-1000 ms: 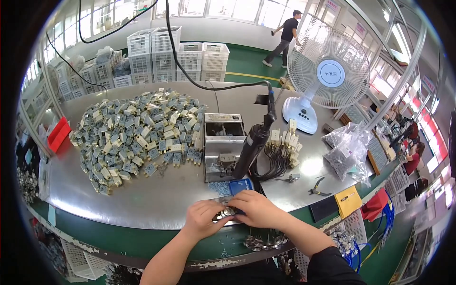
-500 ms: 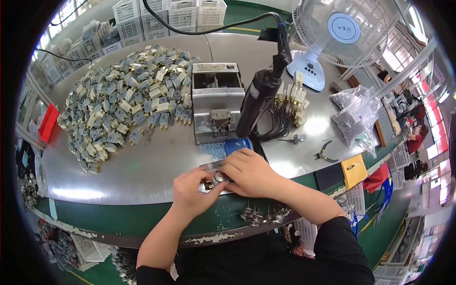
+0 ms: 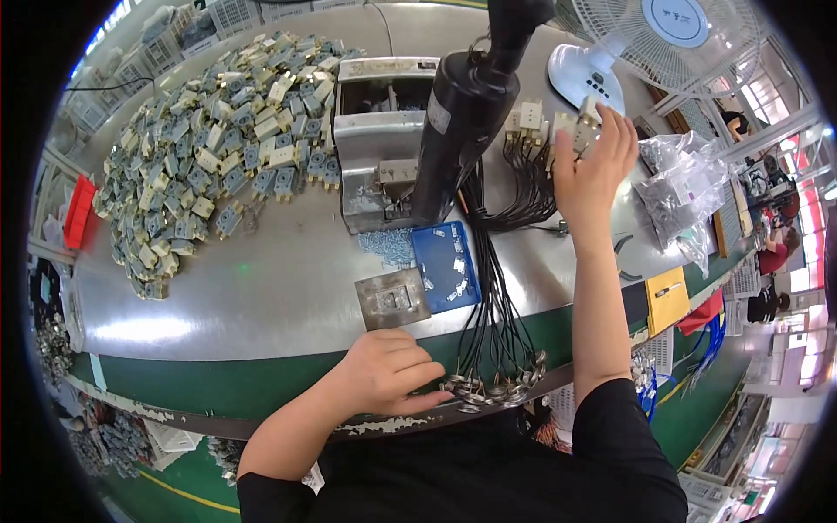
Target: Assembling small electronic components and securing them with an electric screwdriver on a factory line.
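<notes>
My right hand (image 3: 597, 179) reaches to the far right, its thumb and fingers spread around pale beige connector blocks (image 3: 586, 135); whether it touches them I cannot tell. Black cables (image 3: 497, 288) run from these blocks toward the table's near edge and end in a cluster of round silver metal parts (image 3: 493, 390). Beside that cluster is my left hand (image 3: 392, 375), fingers loosely bent, thumb stretched toward the parts and apart from the index finger. A flat metal plate with a recess (image 3: 392, 298) lies just beyond it. Next to the plate lies a blue tray (image 3: 466, 270) with small whitish pieces.
A large heap of grey and beige blocks (image 3: 227, 148) covers the left. Behind the plate stand a metal machine (image 3: 379, 135) and a black cylindrical tool (image 3: 466, 113), with small screws (image 3: 386, 247) in front. A fan (image 3: 586, 74), plastic bag (image 3: 684, 196) and yellow notebook (image 3: 665, 299) lie right.
Both hands have parted from a round metal part at the plate. My right hand has moved far right to the connector blocks, my left nearer the table's edge. The view has shifted.
</notes>
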A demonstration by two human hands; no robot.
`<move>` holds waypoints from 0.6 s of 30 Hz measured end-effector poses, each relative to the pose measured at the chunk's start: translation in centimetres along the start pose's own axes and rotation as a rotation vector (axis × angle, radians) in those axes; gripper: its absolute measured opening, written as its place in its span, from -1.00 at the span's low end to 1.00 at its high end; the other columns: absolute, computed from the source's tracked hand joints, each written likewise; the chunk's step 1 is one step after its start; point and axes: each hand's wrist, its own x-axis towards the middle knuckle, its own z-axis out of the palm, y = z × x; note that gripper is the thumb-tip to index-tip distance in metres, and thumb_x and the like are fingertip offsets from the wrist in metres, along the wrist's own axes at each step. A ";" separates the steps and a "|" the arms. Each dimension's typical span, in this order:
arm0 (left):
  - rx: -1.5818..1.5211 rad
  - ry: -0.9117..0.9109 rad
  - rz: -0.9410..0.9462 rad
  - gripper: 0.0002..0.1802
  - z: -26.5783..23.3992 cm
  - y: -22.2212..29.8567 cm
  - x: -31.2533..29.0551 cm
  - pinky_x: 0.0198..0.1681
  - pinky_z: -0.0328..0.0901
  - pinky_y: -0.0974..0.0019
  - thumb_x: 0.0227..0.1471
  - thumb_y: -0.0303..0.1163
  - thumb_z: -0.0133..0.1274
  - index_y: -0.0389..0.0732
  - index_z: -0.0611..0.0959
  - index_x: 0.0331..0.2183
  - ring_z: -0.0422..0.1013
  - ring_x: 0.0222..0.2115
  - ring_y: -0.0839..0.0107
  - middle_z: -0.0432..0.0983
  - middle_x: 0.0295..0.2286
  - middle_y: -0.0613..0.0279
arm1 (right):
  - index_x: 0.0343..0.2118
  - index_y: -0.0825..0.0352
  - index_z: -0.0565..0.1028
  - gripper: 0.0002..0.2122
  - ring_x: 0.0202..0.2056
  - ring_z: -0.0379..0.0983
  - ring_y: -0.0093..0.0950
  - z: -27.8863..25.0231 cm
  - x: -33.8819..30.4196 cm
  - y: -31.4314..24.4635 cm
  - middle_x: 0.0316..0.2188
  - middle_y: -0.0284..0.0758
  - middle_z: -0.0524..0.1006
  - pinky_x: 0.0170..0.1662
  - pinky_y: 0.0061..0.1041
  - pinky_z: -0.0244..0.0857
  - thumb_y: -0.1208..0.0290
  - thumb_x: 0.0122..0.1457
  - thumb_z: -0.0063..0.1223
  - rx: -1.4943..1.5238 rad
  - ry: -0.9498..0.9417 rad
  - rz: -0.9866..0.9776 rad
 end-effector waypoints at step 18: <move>-0.062 -0.034 0.040 -0.67 0.8 0.9 -0.8 -0.43 0.43 0.26 -0.17 -0.35 0.42 -0.13 0.70 -0.28 0.58 -0.47 0.28 0.64 -0.35 0.32 | -0.39 0.41 0.60 -0.85 -0.55 0.38 -0.68 -10.3 -6.0 -4.6 -0.63 -0.39 0.51 -0.47 -0.56 0.25 0.45 0.29 0.20 1.185 -0.944 0.610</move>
